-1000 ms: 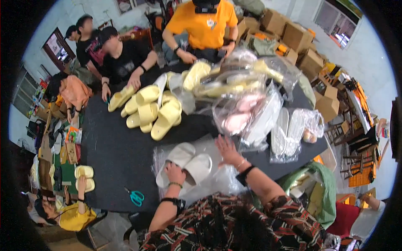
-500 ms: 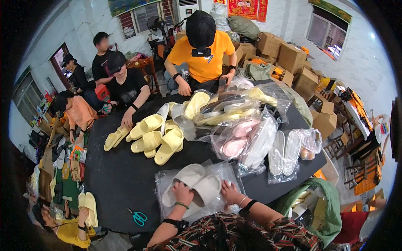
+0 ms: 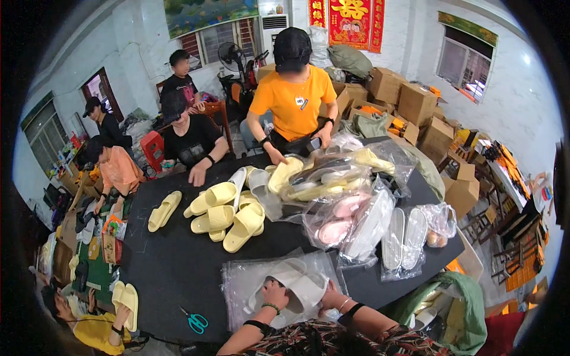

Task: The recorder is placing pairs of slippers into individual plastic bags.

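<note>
Your left hand (image 3: pixel 274 295) is partly closed, its fingers curled against the left shoe of a pair of pale grey, broad-strapped slippers (image 3: pixel 311 289); I cannot tell how firm its hold is. Your right hand (image 3: pixel 333 298) is half open at the right shoe's outer edge, fingertips mostly hidden, so I cannot tell whether it grips. The slippers lie close in front of you, toes away, within the outline of a clear plastic bag (image 3: pixel 240 285) on the black-topped table (image 3: pixel 172 267); whether film covers them is unclear.

Taking the slippers as the clock's centre, you have teal-handled scissors (image 3: pixel 196 322) between eight and nine o'clock, a lone pair of yellow slippers (image 3: pixel 164 211) at ten, and a heap of yellow ribbed slippers (image 3: pixel 243 228) near eleven. Bagged pink slippers (image 3: pixel 335 231) sit at one, bagged white slippers (image 3: pixel 414 237) at two, and an open green sack (image 3: pixel 475 296) at three.
</note>
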The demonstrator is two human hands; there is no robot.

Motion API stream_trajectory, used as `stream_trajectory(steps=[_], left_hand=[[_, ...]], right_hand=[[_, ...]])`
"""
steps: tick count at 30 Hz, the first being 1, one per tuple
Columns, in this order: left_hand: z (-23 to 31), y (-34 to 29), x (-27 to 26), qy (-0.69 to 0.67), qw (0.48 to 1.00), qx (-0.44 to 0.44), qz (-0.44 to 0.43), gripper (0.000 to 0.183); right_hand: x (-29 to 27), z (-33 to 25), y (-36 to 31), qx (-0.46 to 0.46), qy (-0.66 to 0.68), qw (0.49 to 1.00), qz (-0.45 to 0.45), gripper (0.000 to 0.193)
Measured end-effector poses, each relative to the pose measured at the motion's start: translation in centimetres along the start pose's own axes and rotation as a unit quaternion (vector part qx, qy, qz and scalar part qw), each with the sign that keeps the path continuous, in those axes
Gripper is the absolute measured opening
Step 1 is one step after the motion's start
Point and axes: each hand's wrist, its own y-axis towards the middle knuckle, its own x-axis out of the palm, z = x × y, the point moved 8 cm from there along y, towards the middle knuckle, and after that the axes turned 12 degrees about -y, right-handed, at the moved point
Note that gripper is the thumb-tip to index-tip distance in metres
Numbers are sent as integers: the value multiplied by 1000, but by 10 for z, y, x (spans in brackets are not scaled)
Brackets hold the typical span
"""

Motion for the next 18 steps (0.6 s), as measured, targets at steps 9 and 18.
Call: stream_trajectory(steps=[9,18], left_hand=[[-36,-16,7,12,1000,13,25,26],[-92,-23,-48,-25,986,-21,161,23]], right_hand=[[-4,-10,-4,18,-56,997,-56,133],[-16,2,13,25,-29,999,-12,152]])
